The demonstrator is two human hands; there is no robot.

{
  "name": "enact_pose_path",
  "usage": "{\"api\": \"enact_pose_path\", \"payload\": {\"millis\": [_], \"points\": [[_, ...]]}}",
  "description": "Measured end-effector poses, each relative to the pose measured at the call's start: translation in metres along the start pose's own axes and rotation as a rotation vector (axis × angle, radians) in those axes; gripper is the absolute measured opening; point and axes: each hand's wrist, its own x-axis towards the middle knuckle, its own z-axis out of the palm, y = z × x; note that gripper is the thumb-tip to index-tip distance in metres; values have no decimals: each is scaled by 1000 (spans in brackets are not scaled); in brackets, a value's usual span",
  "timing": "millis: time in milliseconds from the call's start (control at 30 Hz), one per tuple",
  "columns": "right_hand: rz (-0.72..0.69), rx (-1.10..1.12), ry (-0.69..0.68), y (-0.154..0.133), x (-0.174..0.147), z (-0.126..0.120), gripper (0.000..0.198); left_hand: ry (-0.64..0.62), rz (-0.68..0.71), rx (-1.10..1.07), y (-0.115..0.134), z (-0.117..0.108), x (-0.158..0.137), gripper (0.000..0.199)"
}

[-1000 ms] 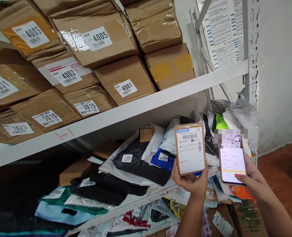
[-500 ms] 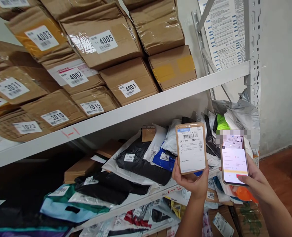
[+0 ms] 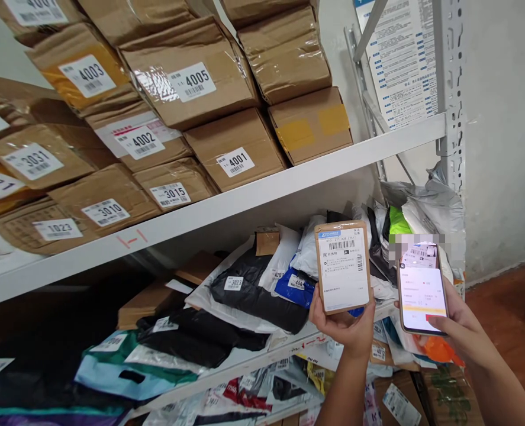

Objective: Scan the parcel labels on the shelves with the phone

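Note:
My left hand (image 3: 344,322) grips a small cardboard parcel (image 3: 342,266) by its lower edge, thumb and fingers at its sides. A white shipping label with a barcode and a blue logo covers most of its front, which faces me. To the right, my right hand (image 3: 455,316) holds a smartphone (image 3: 422,296) upright, with the thumb over a red button low on the lit screen. The upper part of the screen shows a picture of a label; below is a white panel with small text. Parcel and phone are held side by side, apart from each other.
Numbered cardboard boxes (image 3: 226,142) are stacked on the upper white shelf (image 3: 262,184). Bagged parcels, among them a black one (image 3: 262,299) and a blue one (image 3: 293,289), crowd the shelf beneath. A perforated metal post (image 3: 453,89) and a wall (image 3: 502,148) stand right.
The camera view has shifted slightly, so the shelf boxes sit a little lower and farther right. Both hands keep the same hold on the parcel and the smartphone.

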Motion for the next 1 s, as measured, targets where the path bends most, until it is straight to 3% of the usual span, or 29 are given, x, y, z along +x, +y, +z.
{"api": "enact_pose_path", "payload": {"millis": [567,1000], "points": [[-4,45,-5,1,-1,-2,102,9,-36,14,0,-1,-2,86],[-23,23,-106,-6,9,3,108,42,-41,0,-15,-3,7,97]]}}
